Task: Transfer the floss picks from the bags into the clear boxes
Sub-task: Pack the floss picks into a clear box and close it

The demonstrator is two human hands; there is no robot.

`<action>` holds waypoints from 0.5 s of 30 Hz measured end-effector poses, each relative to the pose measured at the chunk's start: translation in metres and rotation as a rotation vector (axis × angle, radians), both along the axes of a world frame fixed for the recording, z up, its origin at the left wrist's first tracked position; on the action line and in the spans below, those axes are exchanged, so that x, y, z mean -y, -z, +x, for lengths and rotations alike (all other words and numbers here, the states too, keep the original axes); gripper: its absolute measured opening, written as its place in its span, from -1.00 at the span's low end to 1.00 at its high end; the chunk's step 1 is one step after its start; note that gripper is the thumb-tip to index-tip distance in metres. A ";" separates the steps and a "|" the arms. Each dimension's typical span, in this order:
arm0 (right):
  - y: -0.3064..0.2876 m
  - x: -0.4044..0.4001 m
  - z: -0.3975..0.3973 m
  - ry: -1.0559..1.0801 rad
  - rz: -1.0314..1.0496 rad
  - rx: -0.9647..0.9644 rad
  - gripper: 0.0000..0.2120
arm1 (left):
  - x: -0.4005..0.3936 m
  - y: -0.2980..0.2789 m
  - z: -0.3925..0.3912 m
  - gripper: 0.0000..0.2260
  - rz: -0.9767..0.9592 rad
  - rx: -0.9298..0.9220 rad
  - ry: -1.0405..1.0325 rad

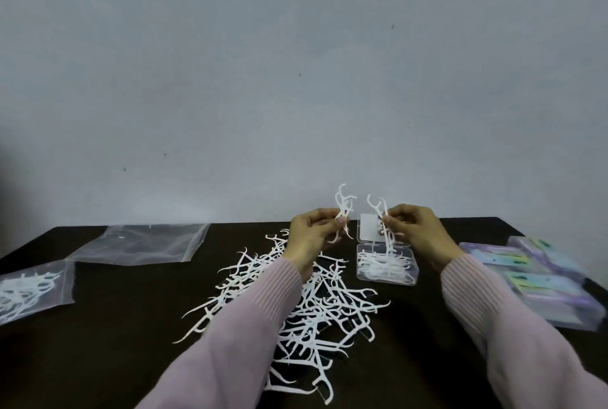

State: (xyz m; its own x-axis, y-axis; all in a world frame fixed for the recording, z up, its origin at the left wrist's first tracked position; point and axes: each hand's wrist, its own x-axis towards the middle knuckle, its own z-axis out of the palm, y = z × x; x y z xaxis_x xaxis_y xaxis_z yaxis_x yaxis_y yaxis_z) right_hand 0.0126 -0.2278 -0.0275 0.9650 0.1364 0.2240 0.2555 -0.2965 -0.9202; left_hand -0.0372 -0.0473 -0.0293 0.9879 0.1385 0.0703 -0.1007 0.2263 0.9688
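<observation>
A loose heap of white floss picks [316, 306] lies in the middle of the dark table [115, 343]. My left hand [311, 234] pinches a small bunch of picks [343, 208] held upright above the heap. My right hand [414, 229] pinches a few more picks [381, 218] just above an open clear box [386, 265], which holds several picks; its lid [370, 227] stands open behind. At the left edge lies a bag with picks inside [29, 290]. An empty clear bag [144, 242] lies behind it.
Several closed boxes with purple and green labels [539, 280] are stacked at the right edge of the table. A plain grey wall rises right behind the table. Pink sleeves cover both forearms.
</observation>
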 end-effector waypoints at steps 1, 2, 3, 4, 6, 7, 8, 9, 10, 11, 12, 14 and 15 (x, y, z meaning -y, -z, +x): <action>0.002 0.003 0.002 0.012 0.007 -0.013 -0.96 | 0.003 0.001 0.003 -0.90 0.006 -0.002 0.005; 0.004 0.006 0.004 0.025 -0.009 -0.018 -0.95 | 0.006 0.002 0.006 -0.91 0.013 -0.003 0.006; 0.007 0.008 0.006 0.038 -0.023 -0.020 -0.94 | 0.009 0.004 0.009 -0.91 0.024 -0.004 0.006; 0.009 0.010 0.009 0.052 -0.028 -0.022 -0.95 | 0.012 0.006 0.012 -0.91 0.038 -0.005 0.007; 0.011 0.014 0.012 0.066 0.008 -0.032 -0.95 | 0.018 0.011 0.017 -0.90 0.084 -0.002 0.013; 0.011 0.015 0.013 0.066 0.033 -0.037 -0.92 | 0.020 0.013 0.019 -0.87 0.124 0.003 0.013; 0.012 0.017 0.015 0.070 0.040 -0.041 -0.90 | 0.023 0.015 0.022 -0.84 0.176 0.004 0.009; 0.012 0.017 0.016 0.072 0.038 -0.037 -0.88 | 0.026 0.017 0.022 -0.82 0.232 0.005 0.003; 0.014 0.018 0.017 0.078 0.027 -0.038 -0.88 | 0.028 0.019 0.024 -0.83 0.278 0.010 -0.003; 0.015 0.018 0.018 0.088 0.027 -0.039 -0.88 | 0.030 0.020 0.026 -0.84 0.309 0.016 -0.009; 0.016 0.018 0.019 0.104 0.034 -0.047 -0.89 | 0.032 0.022 0.027 -0.85 0.327 0.020 -0.012; 0.018 0.019 0.021 0.135 0.073 -0.065 -0.93 | 0.036 0.025 0.032 -0.88 0.357 0.024 -0.008; 0.018 0.020 0.022 0.139 0.086 -0.079 -0.96 | 0.038 0.027 0.033 -0.88 0.376 0.030 -0.004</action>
